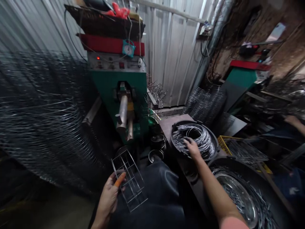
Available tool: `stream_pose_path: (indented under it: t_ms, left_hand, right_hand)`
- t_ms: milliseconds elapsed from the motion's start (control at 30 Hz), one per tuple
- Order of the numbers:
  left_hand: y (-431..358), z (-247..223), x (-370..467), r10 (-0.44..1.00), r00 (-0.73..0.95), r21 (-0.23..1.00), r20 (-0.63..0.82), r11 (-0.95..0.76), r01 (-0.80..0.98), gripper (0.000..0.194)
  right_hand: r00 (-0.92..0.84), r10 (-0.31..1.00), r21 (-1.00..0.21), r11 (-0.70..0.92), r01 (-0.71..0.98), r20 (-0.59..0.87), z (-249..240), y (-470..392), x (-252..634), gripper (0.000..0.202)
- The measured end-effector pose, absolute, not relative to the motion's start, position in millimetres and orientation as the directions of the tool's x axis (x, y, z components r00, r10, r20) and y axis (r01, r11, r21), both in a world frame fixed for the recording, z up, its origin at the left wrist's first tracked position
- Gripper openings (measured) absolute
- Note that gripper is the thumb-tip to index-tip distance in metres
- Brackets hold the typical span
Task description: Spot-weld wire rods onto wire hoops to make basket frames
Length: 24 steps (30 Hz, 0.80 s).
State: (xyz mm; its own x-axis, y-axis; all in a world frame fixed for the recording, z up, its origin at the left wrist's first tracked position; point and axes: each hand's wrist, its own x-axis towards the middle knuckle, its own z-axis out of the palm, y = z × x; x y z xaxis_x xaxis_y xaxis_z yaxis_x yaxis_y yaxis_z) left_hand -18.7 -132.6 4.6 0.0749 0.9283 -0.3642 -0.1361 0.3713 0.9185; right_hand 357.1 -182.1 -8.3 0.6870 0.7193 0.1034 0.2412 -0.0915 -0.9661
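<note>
My left hand [110,192] is closed on a wire rack [132,183], a small frame of thin metal rods held tilted above my lap. An orange cover sits on the thumb, which presses against the rack's side. My right hand [192,149] is over a black basin [216,140] filled with coiled wire rings [205,135], its fingertips among the rings. Dark coverings on those fingers blend into the wire, so their grip cannot be made out. Ahead of me stands a green welding machine [105,86] with two thick metal electrode arms [122,109].
Tall stacks of wire hoops [47,127] crowd the left side. Another black basin [262,178] at right holds a metal bowl [234,194] and short rods. Beyond it are a yellow crate [224,144], a second green machine [241,79] and another person's arm [296,124].
</note>
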Motion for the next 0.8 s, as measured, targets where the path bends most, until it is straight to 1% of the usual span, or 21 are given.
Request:
stream_pose_path:
  t_ms: [67, 100, 167, 233, 267, 333, 433, 533, 600, 700, 800]
  left_hand:
    - [-131, 6, -19, 0.914, 0.039, 0.903, -0.403, 0.404, -0.144, 0.047]
    - [-131, 7, -19, 0.906, 0.022, 0.894, -0.422, 0.420, -0.154, 0.047]
    - [-128, 8, -20, 0.889, -0.003, 0.875, -0.457, 0.449, -0.178, 0.047]
    - [-126, 9, -20, 0.878, -0.020, 0.863, -0.478, 0.464, -0.201, 0.047]
    - [-125, 9, -20, 0.874, -0.028, 0.859, -0.485, 0.470, -0.205, 0.047]
    - [-124, 9, -20, 0.867, -0.042, 0.854, -0.497, 0.480, -0.202, 0.046]
    - [-123, 11, -18, 0.861, -0.050, 0.849, -0.507, 0.488, -0.201, 0.046]
    - [-125, 15, -14, 0.860, -0.063, 0.850, -0.506, 0.485, -0.204, 0.045]
    - [-126, 19, -12, 0.861, -0.071, 0.851, -0.504, 0.481, -0.210, 0.043]
    - [-126, 22, -9, 0.868, -0.065, 0.856, -0.493, 0.470, -0.215, 0.042]
    - [-126, 22, -8, 0.871, -0.048, 0.858, -0.489, 0.471, -0.205, 0.043]
  right_hand:
    - [0.808, 0.577, -0.966, -0.116, 0.229, 0.122, -9, -190, 405, 0.049]
    - [0.850, 0.508, -0.953, -0.165, 0.255, 0.139, -11, -196, 425, 0.049]
    - [0.904, 0.391, -0.884, -0.341, 0.319, 0.176, -15, -208, 457, 0.046]
    - [0.928, 0.315, -0.788, -0.513, 0.342, 0.198, -18, -217, 479, 0.042]
    - [0.936, 0.291, -0.749, -0.572, 0.336, 0.197, -18, -220, 486, 0.041]
    - [0.947, 0.264, -0.699, -0.643, 0.313, 0.182, -17, -220, 497, 0.039]
    - [0.953, 0.256, -0.605, -0.736, 0.302, 0.164, -12, -206, 507, 0.036]
    - [0.955, 0.253, -0.516, -0.804, 0.295, 0.152, -7, -185, 514, 0.034]
    - [0.963, 0.235, -0.475, -0.838, 0.269, 0.131, -5, -173, 519, 0.029]
    - [0.977, 0.192, -0.447, -0.869, 0.212, 0.090, -3, -162, 524, 0.022]
    - [0.986, 0.155, -0.455, -0.874, 0.169, 0.068, 0, -162, 525, 0.023]
